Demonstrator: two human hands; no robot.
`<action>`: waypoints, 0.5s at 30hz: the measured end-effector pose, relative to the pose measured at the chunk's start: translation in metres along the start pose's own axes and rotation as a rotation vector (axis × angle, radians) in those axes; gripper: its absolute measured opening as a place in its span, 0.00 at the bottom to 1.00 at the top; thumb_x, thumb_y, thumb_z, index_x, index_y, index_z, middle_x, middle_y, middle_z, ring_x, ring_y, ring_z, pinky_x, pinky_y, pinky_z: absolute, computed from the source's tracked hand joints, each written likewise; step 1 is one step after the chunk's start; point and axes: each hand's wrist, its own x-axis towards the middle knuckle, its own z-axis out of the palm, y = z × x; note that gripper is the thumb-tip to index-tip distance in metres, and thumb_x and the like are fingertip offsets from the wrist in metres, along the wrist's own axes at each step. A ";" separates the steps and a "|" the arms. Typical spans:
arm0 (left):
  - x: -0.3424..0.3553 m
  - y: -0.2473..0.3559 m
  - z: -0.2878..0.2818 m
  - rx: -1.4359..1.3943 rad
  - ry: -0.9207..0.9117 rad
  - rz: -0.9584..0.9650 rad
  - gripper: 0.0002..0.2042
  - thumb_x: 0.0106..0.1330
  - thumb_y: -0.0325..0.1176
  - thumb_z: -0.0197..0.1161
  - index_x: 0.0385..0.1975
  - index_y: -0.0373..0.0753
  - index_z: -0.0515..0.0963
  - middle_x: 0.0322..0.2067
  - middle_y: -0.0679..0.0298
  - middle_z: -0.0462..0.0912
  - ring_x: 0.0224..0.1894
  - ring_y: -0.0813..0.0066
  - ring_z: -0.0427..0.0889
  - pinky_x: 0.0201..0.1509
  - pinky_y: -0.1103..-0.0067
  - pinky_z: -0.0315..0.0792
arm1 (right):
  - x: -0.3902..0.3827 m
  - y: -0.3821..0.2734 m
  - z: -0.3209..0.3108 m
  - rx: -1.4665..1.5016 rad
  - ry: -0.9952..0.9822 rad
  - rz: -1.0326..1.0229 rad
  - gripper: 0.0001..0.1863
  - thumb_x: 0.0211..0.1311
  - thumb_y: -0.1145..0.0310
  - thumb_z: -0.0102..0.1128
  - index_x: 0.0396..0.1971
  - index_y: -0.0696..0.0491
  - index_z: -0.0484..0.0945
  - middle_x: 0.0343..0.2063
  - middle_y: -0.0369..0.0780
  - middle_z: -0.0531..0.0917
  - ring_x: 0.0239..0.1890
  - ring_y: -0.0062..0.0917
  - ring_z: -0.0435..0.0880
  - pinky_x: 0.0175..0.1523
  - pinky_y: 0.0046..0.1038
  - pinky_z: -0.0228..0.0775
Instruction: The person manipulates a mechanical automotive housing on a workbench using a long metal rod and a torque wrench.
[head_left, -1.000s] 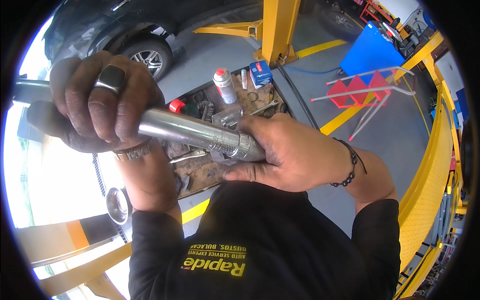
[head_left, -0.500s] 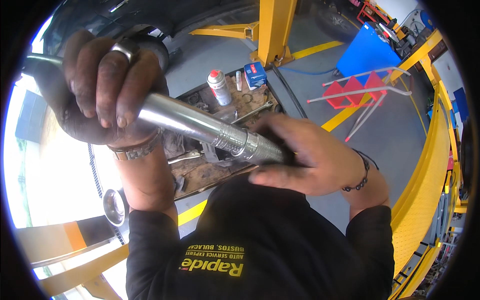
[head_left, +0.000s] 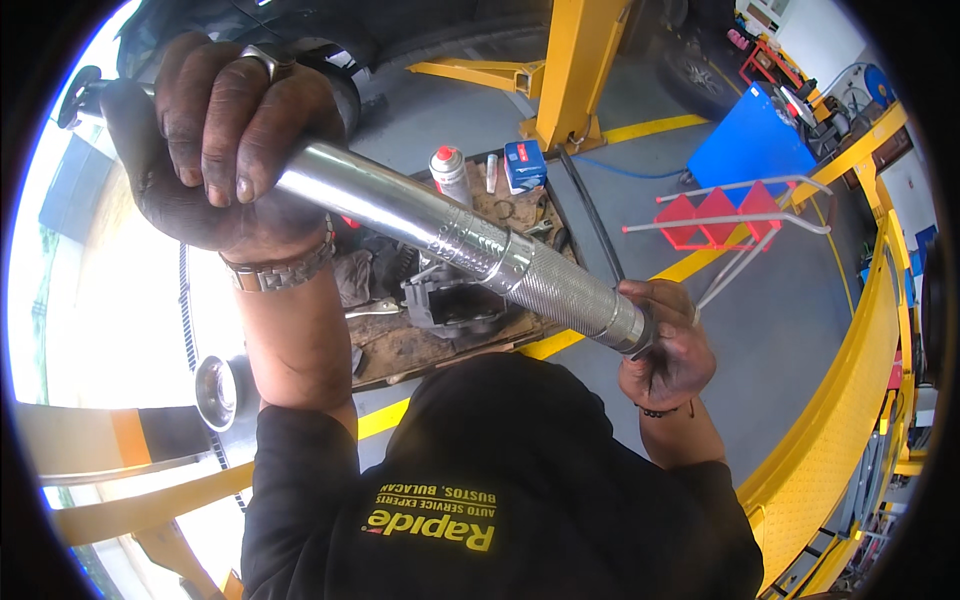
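A chrome torque wrench [head_left: 400,205] is held up slantwise across the view, its head at the upper left and its knurled handle toward the lower right. My left hand [head_left: 235,140], dark with grime, is wrapped round the shaft near the head and hides part of it. At the handle's end, the fingers and thumb of my right hand [head_left: 670,350] close on the dark end knob, which they partly cover. Below the wrench, a dark metal car part [head_left: 450,303] lies on a worn wooden board [head_left: 400,350].
The board also carries a spray can [head_left: 449,175], a small blue box [head_left: 524,166] and an open-end wrench [head_left: 374,309]. Beyond it rises a yellow lift post [head_left: 582,75]. A red-and-grey rack [head_left: 715,216] and a blue cabinet [head_left: 748,135] stand at the right.
My right hand has moved right and down from the knurled grip to the handle's end, uncovering the grip. The wrench now reaches farther right, its head showing at the upper left.
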 end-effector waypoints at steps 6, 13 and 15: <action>-0.002 -0.011 0.008 -0.062 -0.002 0.003 0.17 0.72 0.40 0.59 0.21 0.43 0.64 0.08 0.73 0.64 0.07 0.89 0.63 0.11 0.92 0.63 | -0.002 0.006 0.016 -0.044 0.253 -0.049 0.16 0.76 0.58 0.48 0.42 0.59 0.69 0.37 0.51 0.82 0.34 0.36 0.83 0.41 0.37 0.75; -0.009 -0.025 0.022 -0.101 -0.010 0.086 0.17 0.71 0.36 0.60 0.20 0.44 0.64 0.08 0.73 0.66 0.06 0.88 0.62 0.10 0.91 0.63 | -0.040 -0.015 0.016 0.634 0.272 0.667 0.24 0.79 0.54 0.39 0.39 0.62 0.72 0.29 0.46 0.77 0.26 0.31 0.79 0.32 0.33 0.72; -0.011 -0.024 0.026 -0.176 -0.048 0.068 0.17 0.70 0.34 0.61 0.19 0.44 0.65 0.07 0.72 0.66 0.06 0.87 0.62 0.09 0.90 0.62 | -0.039 -0.012 0.011 1.100 0.190 0.750 0.25 0.79 0.52 0.38 0.39 0.62 0.72 0.29 0.47 0.78 0.24 0.29 0.78 0.30 0.32 0.72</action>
